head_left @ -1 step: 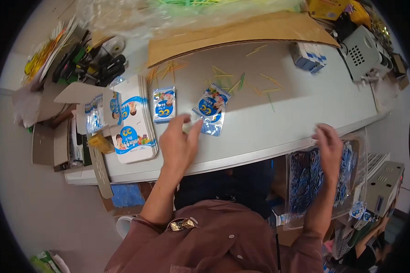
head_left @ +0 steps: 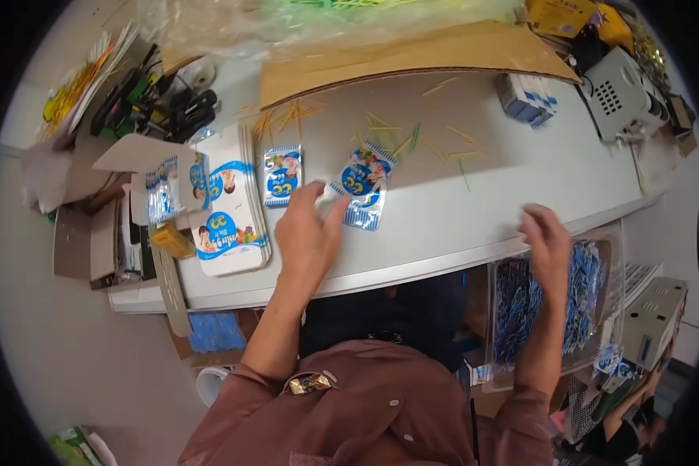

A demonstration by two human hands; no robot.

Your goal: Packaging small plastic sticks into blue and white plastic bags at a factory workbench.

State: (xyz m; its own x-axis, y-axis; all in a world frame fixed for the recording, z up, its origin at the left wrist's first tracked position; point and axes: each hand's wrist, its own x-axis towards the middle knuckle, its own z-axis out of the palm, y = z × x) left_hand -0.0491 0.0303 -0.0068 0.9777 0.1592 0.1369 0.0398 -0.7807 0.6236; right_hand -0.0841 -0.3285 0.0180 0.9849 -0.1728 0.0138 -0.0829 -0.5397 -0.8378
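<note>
Two overlapping foil sachets (head_left: 365, 177) lie on the white table (head_left: 435, 221) in front of the person, askew to one another, the upper one covering much of the lower. The left hand (head_left: 307, 237) is beside them with thumb and forefinger spread apart; the thumb overlaps the sachets' near left edge in this view, and whether it presses on the foil cannot be told. The right hand (head_left: 550, 245) is well apart from them, over the front of the table near a clear plastic tub (head_left: 491, 330). Its fingers are bent, and the blur leaves it unclear whether they grip anything.

The work looks partway along. Just left of the overlapping pair, a neat sachet stack (head_left: 282, 179) stands squared up, which seems to be a finished portion. Further left, an open carton (head_left: 124, 158) already has sachets in it, next to a pile of flat printed cards (head_left: 227, 200). Much appears to be left: the two sachets in front are not squared onto the stack, and the tub below the table edge holds a great many blue-and-silver packets (head_left: 514, 299). Thin yellow and green sticks (head_left: 380, 124) lie scattered beyond the sachets, with orange sticks (head_left: 291, 115) in a looser heap near the cardboard sheet (head_left: 412, 62); none touches either hand.
</note>
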